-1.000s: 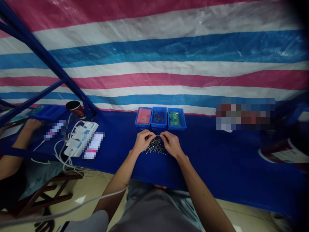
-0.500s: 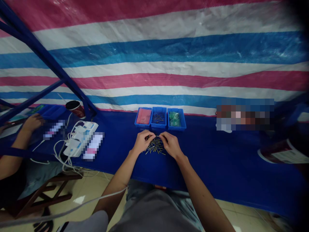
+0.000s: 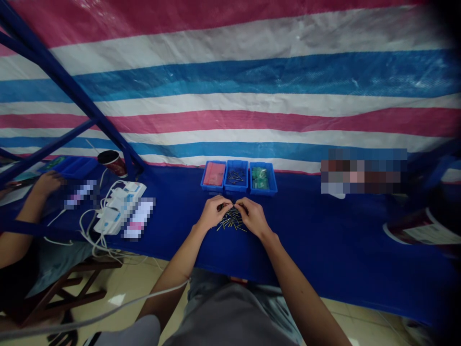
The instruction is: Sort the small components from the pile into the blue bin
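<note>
Head view. We record the left hand [image 3: 212, 215] and right hand [image 3: 254, 217] curved inward over a loose pile of thin metal pins [image 3: 232, 219] on the blue-covered worktop [image 3: 324, 230]. The pile lies between the hands, its far end under the fingertips [image 3: 227, 202]. Each grip is curled, with the fingers bent down toward the pins and the two hands almost touching. The fingers hide the contact, so we cannot tell whether either hand pinches a pin.

Three bins stand side by side just beyond the pile: a red bin [image 3: 214, 174] with a flat pink item, a blue bin [image 3: 236, 176] with dark pins, and a blue bin [image 3: 263, 178] with green packets. We judge that this row is set close to keep all three within reach of both hands. Well to the left lie a power strip [image 3: 118, 214] with white cables and a co-worker's hand [image 3: 50, 183].
</note>
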Motion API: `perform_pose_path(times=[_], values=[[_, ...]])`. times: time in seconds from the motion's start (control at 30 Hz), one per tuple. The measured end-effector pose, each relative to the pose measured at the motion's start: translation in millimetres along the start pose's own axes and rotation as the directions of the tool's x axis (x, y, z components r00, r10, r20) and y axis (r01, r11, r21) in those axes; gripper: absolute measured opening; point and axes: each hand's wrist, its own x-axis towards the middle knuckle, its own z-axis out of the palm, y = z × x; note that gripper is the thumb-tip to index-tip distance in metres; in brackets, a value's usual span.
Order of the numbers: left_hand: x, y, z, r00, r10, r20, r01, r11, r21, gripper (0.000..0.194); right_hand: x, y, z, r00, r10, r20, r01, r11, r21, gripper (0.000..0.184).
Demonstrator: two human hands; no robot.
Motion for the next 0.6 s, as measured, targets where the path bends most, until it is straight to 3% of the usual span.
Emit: perform_pose_path(times=[0.23, 0.6], values=[[0.3, -0.7, 0.1, 1.0, -0.011, -0.021, 0.011, 1.0, 0.024, 0.018, -0.3, 0.0, 0.7, 0.999, -0.007, 0.042, 0.008, 1.0, -0.022, 0.016], [0.4, -0.6, 0.3, 0.999, -0.01, -0.035, 0.011, 1.0, 0.023, 0.02, 0.9, -2.7, -2.6, 0.997, -0.028, 0.074, 0.031, 0.999, -0.037, 0.024]])
